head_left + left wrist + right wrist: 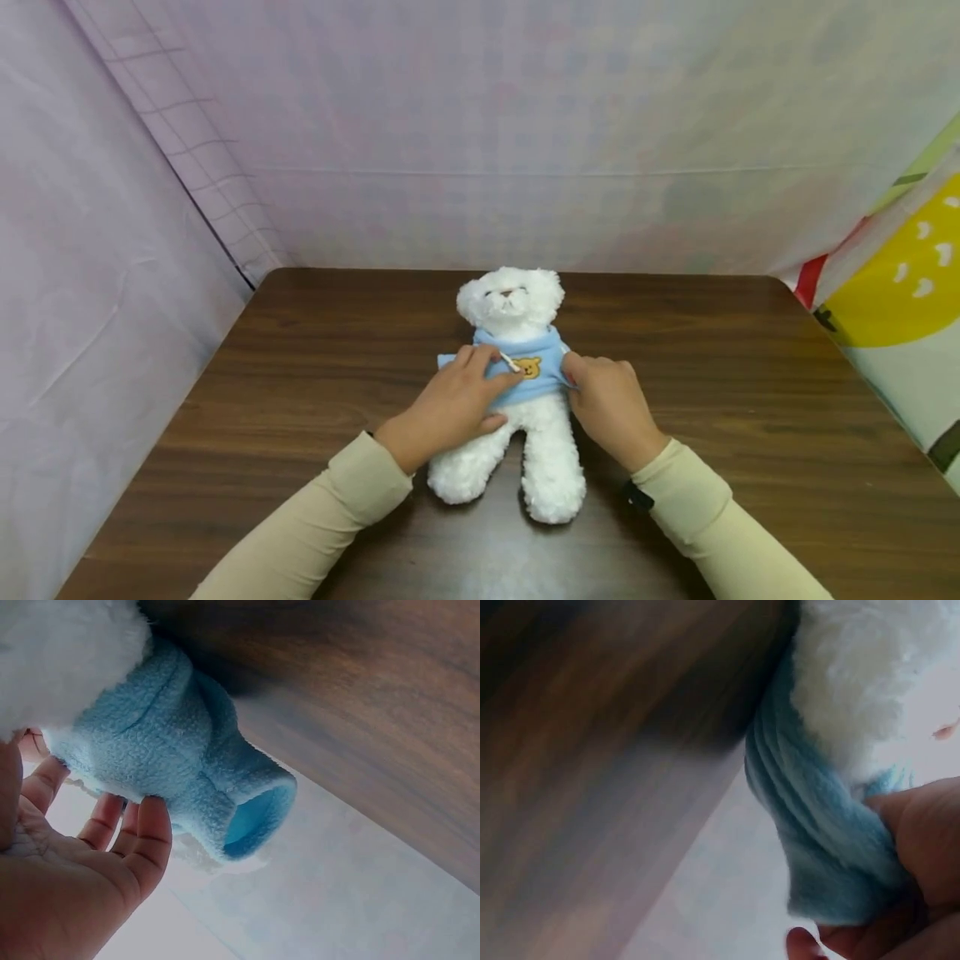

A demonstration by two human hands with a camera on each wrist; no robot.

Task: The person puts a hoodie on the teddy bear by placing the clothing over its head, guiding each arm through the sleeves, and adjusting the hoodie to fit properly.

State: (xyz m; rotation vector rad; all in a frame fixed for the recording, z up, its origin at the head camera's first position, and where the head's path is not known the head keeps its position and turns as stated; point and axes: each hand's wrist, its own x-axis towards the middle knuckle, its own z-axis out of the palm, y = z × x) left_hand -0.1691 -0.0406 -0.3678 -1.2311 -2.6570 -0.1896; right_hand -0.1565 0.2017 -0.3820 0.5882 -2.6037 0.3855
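A white plush teddy bear lies on its back on the table, dressed in a light blue fleece shirt with a small bear-face patch. My left hand rests on the shirt's left side, fingers spread, fingertips touching the fabric. A thin white stick-like piece shows near its thumb and index finger; its kind is unclear. One empty-looking sleeve sticks out beyond that hand. On the other side, my right hand pinches the shirt's sleeve cloth between thumb and fingers.
The dark wood-grain table reaches out on both sides of the bear. Pale patterned cloth hangs behind it. A cloth with a yellow print hangs at the right.
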